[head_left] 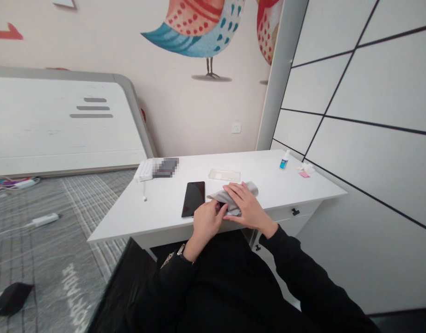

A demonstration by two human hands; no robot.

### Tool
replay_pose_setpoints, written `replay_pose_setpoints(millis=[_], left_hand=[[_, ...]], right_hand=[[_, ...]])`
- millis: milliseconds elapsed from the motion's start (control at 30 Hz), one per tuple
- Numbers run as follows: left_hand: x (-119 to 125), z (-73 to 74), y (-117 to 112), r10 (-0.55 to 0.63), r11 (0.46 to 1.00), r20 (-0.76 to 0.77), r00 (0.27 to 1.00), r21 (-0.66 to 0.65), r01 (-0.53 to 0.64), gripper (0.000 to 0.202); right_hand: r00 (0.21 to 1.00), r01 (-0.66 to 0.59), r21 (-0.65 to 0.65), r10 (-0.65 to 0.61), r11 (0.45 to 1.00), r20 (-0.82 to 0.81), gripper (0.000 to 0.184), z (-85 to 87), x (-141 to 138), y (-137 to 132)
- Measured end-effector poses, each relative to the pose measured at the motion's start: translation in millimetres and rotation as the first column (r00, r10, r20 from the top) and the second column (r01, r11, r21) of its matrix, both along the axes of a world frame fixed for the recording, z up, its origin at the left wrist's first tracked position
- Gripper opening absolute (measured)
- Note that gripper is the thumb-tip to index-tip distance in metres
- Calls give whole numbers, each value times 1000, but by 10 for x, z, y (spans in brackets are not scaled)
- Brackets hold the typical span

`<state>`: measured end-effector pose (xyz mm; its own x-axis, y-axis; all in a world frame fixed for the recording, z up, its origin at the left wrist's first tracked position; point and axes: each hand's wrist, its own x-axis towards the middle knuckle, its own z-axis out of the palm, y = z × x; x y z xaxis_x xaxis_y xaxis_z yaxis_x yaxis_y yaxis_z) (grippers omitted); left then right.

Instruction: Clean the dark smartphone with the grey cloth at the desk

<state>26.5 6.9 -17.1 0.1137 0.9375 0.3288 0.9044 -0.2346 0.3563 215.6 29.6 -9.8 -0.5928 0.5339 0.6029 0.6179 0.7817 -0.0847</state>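
Note:
My left hand (206, 219) is closed at the table's front edge, its thumb and fingers pinching a dark, phone-like object (222, 205) that is mostly hidden. A grey cloth (253, 188) is draped over that object. My right hand (246, 206) presses the cloth down on it, fingers bent together over the fabric. Just left of the hands lies a black tablet (194, 199), screen up. Behind the cloth is a clear plastic case (224, 175), flat on the tabletop.
The white table (122, 222) also bears a spray bottle (284, 160), crumpled tissue with a pink piece (304, 174), white boxes (145, 170), a blurred dark item (167, 167) and a thin white stick (144, 191). A white panelled surface (372, 175) rises at right.

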Motion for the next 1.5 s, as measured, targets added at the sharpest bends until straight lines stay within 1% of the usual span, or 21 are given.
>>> replay_pose_setpoints(millis=[67, 133, 200, 267, 333, 400, 500, 567, 633, 700, 767, 800, 933, 1000, 1067, 1133, 1200, 1267, 1400, 1467, 1500], left_hand=[[-8, -12, 0, 6, 1000, -21, 1000, -1, -6, 37], [-12, -9, -7, -4, 1000, -18, 1000, 8, 4, 36], [-9, 3, -20, -25, 999, -3, 1000, 20, 25, 32], [0, 12, -34, -33, 999, -3, 999, 27, 33, 30], [10, 11, -42, -18, 999, -28, 999, 33, 19, 31], [17, -2, -45, -2, 999, -60, 998, 38, 4, 32], [15, -22, -45, 5, 1000, -97, 995, 29, -2, 33], [13, -21, -47, 6, 1000, -104, 995, 24, -3, 33], [15, -10, -51, -1, 999, -91, 996, 32, 4, 33], [21, 0, -54, -5, 999, -77, 997, 41, 8, 33], [25, -4, -54, 5, 999, -79, 997, 42, -2, 34], [25, -13, -51, 10, 999, -86, 996, 42, -6, 35], [6, -64, -32, -1, 999, -109, 994, 49, 6, 34], [2, -73, -26, -6, 999, -115, 993, 49, 11, 35], [8, -65, -26, 1, 999, -112, 994, 51, 5, 36], [21, -49, -29, 12, 999, -107, 994, 54, -6, 36], [29, -39, -33, 22, 998, -106, 994, 54, -16, 36], [27, -40, -34, 21, 998, -111, 994, 54, -15, 36], [2, -53, -35, 10, 1000, -142, 990, 19, -7, 28], [-2, -47, -38, 14, 1000, -152, 988, 6, -13, 28], [1, -40, -40, 14, 1000, -147, 989, 11, -13, 30]], right_hand=[[999, -22, -7, 23, 1000, 24, 85, 3, -47, -26], [1000, -11, -13, 11, 1000, 9, 81, -8, -2, 16], [996, 66, -20, -67, 998, -66, 72, -32, 94, 95], [968, 183, -30, -185, 983, -171, 65, -62, 165, 153], [938, 253, -31, -253, 967, -238, 64, -90, 150, 142], [943, 232, -17, -229, 973, -243, 69, -103, 51, 62], [977, 109, -4, -108, 994, -184, 77, -84, -113, -73], [985, 67, -12, -68, 998, -159, 76, -57, -136, -84], [975, 110, -30, -114, 993, -192, 68, -39, -87, -25], [938, 214, -52, -220, 975, -269, 61, -36, -35, 48], [899, 286, -66, -292, 956, -327, 60, -46, -47, 69], [896, 288, -62, -292, 956, -334, 62, -53, -83, 51], [956, 147, -22, -147, 989, -254, 71, -60, -253, -82], [973, 108, -21, -110, 994, -203, 72, -58, -229, -75], [961, 168, -35, -172, 985, -215, 68, -66, -127, -1], [913, 288, -63, -294, 956, -284, 64, -84, -26, 79], [871, 356, -74, -359, 932, -335, 63, -104, -10, 97], [889, 324, -50, -322, 945, -325, 67, -115, -98, 30], [964, 150, -19, -151, 988, -219, 74, -84, -307, -138], [976, 118, -15, -119, 993, -184, 73, -70, -274, -111], [972, 136, -14, -136, 991, -190, 70, -71, -221, -67]])
